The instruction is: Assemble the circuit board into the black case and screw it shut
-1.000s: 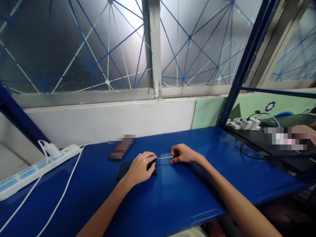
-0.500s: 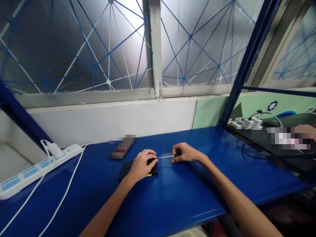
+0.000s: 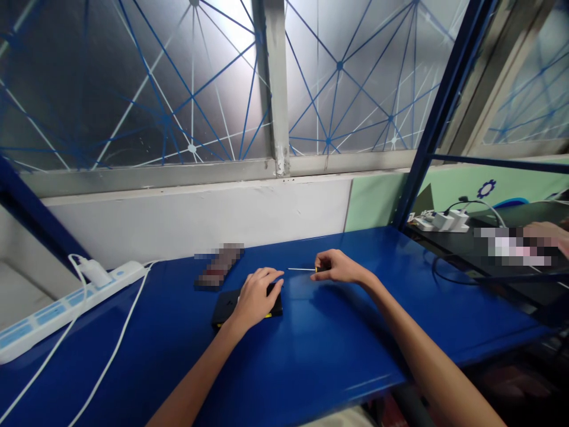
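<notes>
A flat black device [image 3: 226, 303] with a yellow strip along its near edge lies on the blue table [image 3: 311, 356]. My left hand [image 3: 256, 294] rests on top of it, fingers curled down over its right part. My right hand [image 3: 340, 268] pinches the dark handle of a thin screwdriver [image 3: 304, 269], whose metal shaft points left and hangs a little above the table, apart from the device.
A blurred small object [image 3: 219, 265] lies just behind the device. A white power strip [image 3: 57, 308] with a plugged charger and white cable lies at the left. On a dark bench at the right are white adapters [image 3: 444, 220], a black cable and another person's hand [image 3: 549, 234].
My right hand has lifted the screwdriver and drawn it back to the right, so its tip no longer meets the device. My left hand stays on the device.
</notes>
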`<control>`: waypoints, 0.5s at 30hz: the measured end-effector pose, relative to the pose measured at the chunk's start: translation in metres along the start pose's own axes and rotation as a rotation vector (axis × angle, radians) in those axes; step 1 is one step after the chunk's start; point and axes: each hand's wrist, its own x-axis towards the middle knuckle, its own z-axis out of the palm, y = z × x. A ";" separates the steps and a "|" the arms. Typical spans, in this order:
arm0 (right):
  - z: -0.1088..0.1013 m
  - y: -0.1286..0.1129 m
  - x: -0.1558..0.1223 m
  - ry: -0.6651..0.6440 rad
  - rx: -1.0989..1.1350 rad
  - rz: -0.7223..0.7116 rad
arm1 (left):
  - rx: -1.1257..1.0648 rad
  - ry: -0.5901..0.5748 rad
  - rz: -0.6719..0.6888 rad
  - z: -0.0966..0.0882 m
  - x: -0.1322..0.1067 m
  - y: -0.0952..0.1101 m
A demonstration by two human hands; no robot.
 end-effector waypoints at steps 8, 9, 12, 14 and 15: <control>-0.001 -0.007 -0.004 -0.170 0.030 0.066 | -0.079 -0.191 0.023 -0.013 -0.009 -0.010; -0.001 -0.008 -0.005 -0.183 0.033 0.068 | -0.067 -0.223 0.036 -0.014 -0.010 -0.010; 0.000 -0.011 -0.006 -0.212 0.041 0.068 | -0.035 -0.302 0.088 -0.015 -0.010 -0.009; 0.002 -0.013 -0.008 -0.253 0.046 0.081 | -0.032 -0.327 0.098 -0.016 -0.010 -0.009; 0.003 -0.013 -0.008 -0.284 0.049 0.091 | -0.034 -0.333 0.092 -0.016 -0.010 -0.010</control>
